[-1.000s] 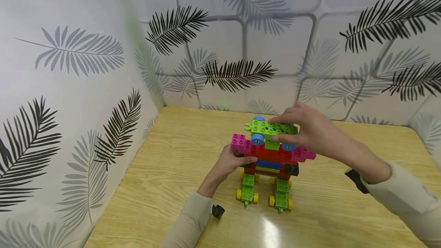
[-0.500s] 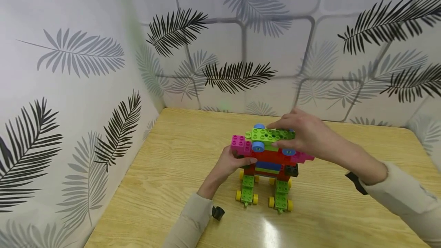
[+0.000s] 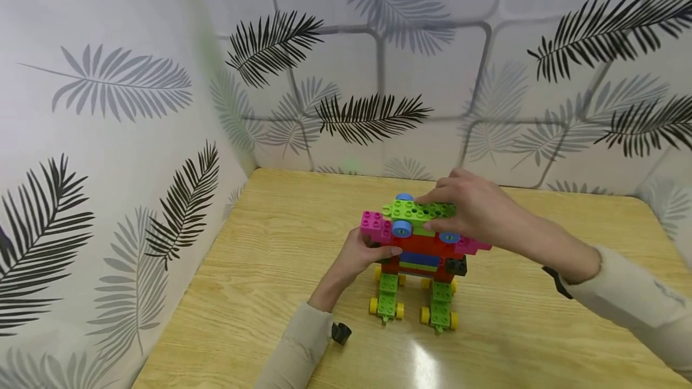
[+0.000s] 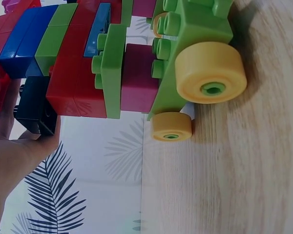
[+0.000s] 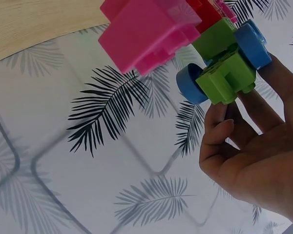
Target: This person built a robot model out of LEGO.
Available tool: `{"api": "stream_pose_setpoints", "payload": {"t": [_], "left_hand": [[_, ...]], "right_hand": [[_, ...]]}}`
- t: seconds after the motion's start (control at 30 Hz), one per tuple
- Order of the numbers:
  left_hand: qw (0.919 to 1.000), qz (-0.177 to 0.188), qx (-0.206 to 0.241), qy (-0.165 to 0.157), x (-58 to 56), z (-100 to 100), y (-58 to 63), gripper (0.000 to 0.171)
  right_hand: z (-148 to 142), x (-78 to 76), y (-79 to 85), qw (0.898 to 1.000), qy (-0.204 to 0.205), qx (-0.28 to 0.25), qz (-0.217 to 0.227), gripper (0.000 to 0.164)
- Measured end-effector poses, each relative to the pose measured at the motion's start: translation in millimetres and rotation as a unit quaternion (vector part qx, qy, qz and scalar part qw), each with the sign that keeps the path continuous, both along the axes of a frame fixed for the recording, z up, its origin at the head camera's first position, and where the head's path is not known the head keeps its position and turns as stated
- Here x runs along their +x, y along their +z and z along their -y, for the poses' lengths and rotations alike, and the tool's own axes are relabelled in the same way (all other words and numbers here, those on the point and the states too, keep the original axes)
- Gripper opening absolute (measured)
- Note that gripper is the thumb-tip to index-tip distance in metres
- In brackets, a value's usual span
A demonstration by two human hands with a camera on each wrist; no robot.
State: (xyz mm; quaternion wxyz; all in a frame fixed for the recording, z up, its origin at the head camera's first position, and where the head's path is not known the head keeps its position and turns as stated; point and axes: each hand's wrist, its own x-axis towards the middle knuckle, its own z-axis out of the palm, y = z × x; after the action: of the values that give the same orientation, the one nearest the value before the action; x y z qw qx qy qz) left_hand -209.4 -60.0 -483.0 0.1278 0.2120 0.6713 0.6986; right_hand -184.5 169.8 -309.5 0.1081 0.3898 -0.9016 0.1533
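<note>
A toy figure of building bricks stands upright, with red bricks [image 3: 424, 245], blue and green layers, and pink bricks [image 3: 373, 224] at both sides. Its feet are two green wheeled bases [image 3: 387, 299] with yellow wheels [image 4: 210, 73]. My left hand [image 3: 354, 260] grips the figure's left side, by a black brick [image 4: 36, 105], thumb in front. On top sits a green car base [image 3: 413, 212] with blue wheels [image 5: 253, 45]. My right hand [image 3: 476, 206] holds this car base at its right end, between thumb and fingers; part of it is hidden behind the hand.
The figure stands on a light wooden table [image 3: 259, 269]. A leaf-patterned wall covering [image 3: 346, 65] rises behind the table and along its left side. Small black devices [image 3: 341, 333] are worn at the wrists.
My right hand has moved down a little with the green car base, which now sits lower against the red bricks. My left hand has stayed on the figure's side.
</note>
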Motion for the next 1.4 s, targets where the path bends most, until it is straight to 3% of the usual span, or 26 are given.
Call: {"api": "stream_pose_setpoints", "payload": {"t": [0.2, 0.77, 1.1, 1.4], "left_hand": [[1.0, -0.003, -0.002, -0.002, 0.5, 0.0, -0.5, 0.057], [1.0, -0.002, 0.005, 0.008, 6.9, 2.2, -1.3, 0.059], [1.0, -0.008, 0.0, 0.002, 2.7, -0.9, 2.5, 0.054], [0.9996, -0.023, -0.012, -0.012, -0.7, -0.2, 3.8, 0.055]], "right_hand": [[1.0, 2.2, 0.5, 1.0, -0.012, -0.002, 0.022, 0.038], [9.0, 5.1, 2.7, 0.999, -0.031, 0.024, 0.019, 0.039], [5.6, 8.0, 4.4, 0.998, -0.055, 0.011, 0.042, 0.041], [2.3, 4.9, 3.6, 0.996, -0.044, -0.01, 0.07, 0.04]]}}
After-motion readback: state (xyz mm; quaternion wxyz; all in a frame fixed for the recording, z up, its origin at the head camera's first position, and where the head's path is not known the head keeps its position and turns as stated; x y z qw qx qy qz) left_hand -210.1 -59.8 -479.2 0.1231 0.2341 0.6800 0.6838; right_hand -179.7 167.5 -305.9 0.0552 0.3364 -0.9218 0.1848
